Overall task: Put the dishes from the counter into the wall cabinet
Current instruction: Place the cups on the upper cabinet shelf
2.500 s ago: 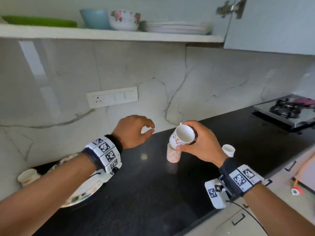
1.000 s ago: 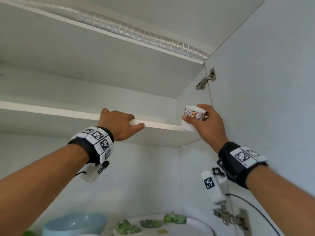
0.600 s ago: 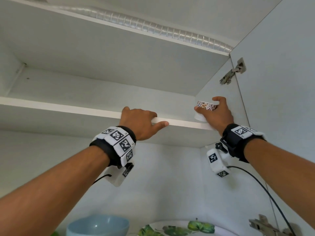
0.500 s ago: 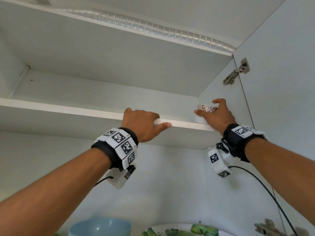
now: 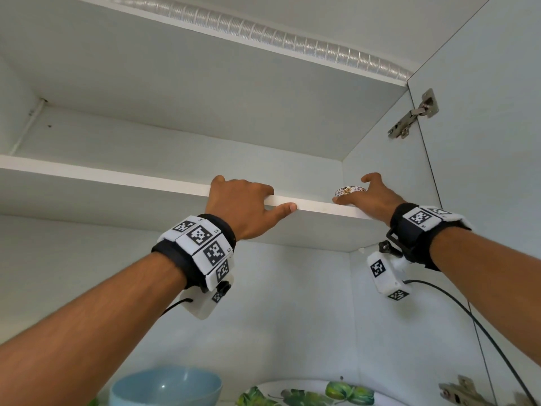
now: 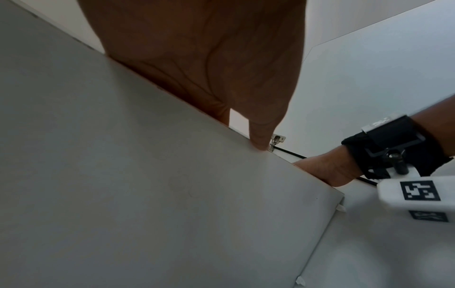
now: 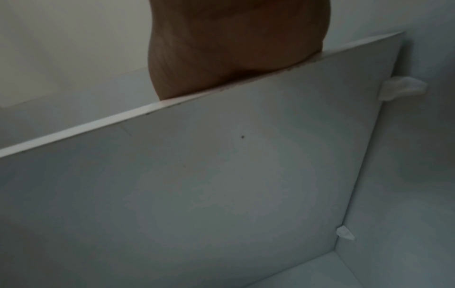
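**Cup set on the upper shelf, release in hand**

Head view: the cup (image 5: 349,191) is seen right of centre, standing on the shelf (image 5: 117,178) close to the cabinet's right wall. Only its patterned rim shows above the shelf edge. The right hand (image 5: 373,196) is laid against it, thumb below at the shelf edge and fingers (image 5: 369,177) spread above; whether the cup is gripped or merely touched cannot be told. The left hand (image 5: 244,205) is hooked over the shelf edge at centre frame, fingers curled on top, thumb along the front. A blue bowl (image 5: 167,386) and a leaf-patterned plate (image 5: 307,395) are visible at the bottom, on the lower shelf.

Left wrist view: the underside of the shelf fills the frame; the left thumb is pressed to its edge, and the right wrist with its band is seen at right. The cup is hidden.

Right wrist view: only the heel of the hand above the shelf edge is shown; cup and fingers are hidden.

The placing step is judged nearly complete. Next, the fingers should be lifted clear without tipping the cup, and the bench returned to.
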Demonstrator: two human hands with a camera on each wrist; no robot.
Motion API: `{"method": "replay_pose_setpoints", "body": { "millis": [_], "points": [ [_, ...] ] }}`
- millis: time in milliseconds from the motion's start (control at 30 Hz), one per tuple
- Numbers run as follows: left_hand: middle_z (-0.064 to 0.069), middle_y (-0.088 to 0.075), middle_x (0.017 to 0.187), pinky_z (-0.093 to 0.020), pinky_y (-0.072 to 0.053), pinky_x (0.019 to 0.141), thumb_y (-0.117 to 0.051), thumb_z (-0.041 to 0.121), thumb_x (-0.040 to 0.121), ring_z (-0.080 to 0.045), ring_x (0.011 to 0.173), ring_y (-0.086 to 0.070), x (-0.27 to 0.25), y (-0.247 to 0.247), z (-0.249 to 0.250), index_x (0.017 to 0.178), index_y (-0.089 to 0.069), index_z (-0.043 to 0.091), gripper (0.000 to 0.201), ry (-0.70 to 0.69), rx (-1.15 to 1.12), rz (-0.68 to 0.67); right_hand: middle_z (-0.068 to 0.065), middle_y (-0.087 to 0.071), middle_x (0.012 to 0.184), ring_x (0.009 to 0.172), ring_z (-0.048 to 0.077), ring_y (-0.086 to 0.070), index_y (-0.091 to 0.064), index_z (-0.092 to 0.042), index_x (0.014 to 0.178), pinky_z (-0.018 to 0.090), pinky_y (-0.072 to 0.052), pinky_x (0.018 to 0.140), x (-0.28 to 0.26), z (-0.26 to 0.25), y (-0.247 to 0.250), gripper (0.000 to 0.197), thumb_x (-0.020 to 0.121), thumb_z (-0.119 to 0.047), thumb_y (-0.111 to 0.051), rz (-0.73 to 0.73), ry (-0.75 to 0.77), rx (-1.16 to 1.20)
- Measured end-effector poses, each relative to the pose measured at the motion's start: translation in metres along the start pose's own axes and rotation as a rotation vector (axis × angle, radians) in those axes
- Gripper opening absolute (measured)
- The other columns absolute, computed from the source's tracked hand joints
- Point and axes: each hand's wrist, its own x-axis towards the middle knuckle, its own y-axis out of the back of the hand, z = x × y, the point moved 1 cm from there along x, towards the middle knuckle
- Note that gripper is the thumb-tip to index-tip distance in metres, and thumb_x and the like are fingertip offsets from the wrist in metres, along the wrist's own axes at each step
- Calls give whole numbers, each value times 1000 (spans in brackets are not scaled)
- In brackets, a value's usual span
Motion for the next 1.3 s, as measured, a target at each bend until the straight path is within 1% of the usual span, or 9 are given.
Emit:
{"method": "replay_pose_setpoints", "body": {
  "millis": [200,333,633,767,933,1033,1167,1233,1300],
  "points": [
    [11,-46,55,-39,-34,83,-21,81,84,-19,64,-49,-2,0,1,70,-45,29,59,-3,1,9,3,-55,109,97,28,-57,-41,-21,109,43,-48,87,-10,1,1,78,61,-70,-76,177,47,-16],
    [11,-46,56,-39,-34,83,-20,81,83,-19,66,-50,-2,-1,0,75,-48,30,59,-3,2,14,4,-64,96,89,28,-60,-60,-18,87,38,-47,80,-12,-4,3,58,66,-70,-74,101,55,-89],
    [11,-45,56,-38,-32,80,-20,82,83,-19,66,-50,-3,-2,1,80,-47,33,56,18,11,6,4,-65,93,86,27,-62,-65,-19,89,38,-49,85,-6,-2,0,49,73,-65,-66,33,-18,-193],
    [11,-43,55,-38,-32,81,-21,82,83,-20,66,-49,-3,1,2,79,-48,33,57,51,2,-40,3,-61,82,72,21,-57,-58,-18,78,33,-42,70,-19,-5,3,42,84,-59,-62,67,-18,-239],
    [10,-47,60,-37,-32,78,-21,79,85,-21,67,-50,-4,8,2,84,-52,31,58,46,6,-109,8,-64,78,70,26,-57,-65,-13,79,31,-35,60,-45,4,2,47,102,-45,-39,139,203,-277],
    [8,-65,87,-37,-34,83,-22,76,86,-21,87,-60,-8,11,-2,106,-60,30,63,25,-25,-139,4,-62,74,73,27,-58,-60,-15,79,32,-34,59,-69,15,3,54,104,-46,-24,174,366,-310],
    [5,-45,148,-44,-19,117,-38,68,88,-19,143,-30,-25,21,-5,142,-41,29,66,-15,-95,-205,5,-60,135,129,26,-51,-53,-20,136,37,-42,100,-100,27,9,47,100,-47,-39,99,441,-374],
    [2,-34,156,-45,-14,120,-43,65,89,-18,147,-21,-39,31,-1,145,-38,30,66,-15,-144,-206,-1,-36,157,145,21,-32,-35,-25,150,38,-33,112,-119,32,15,58,97,-43,-53,27,433,-416],
    [2,-41,151,-44,-27,115,-42,67,85,-19,143,-30,-58,42,7,137,-48,31,63,-7,-216,-189,-4,-35,158,142,19,-36,-39,-29,147,37,-37,110,-144,36,18,58,94,-40,-59,1,437,-414]
  ]
}}
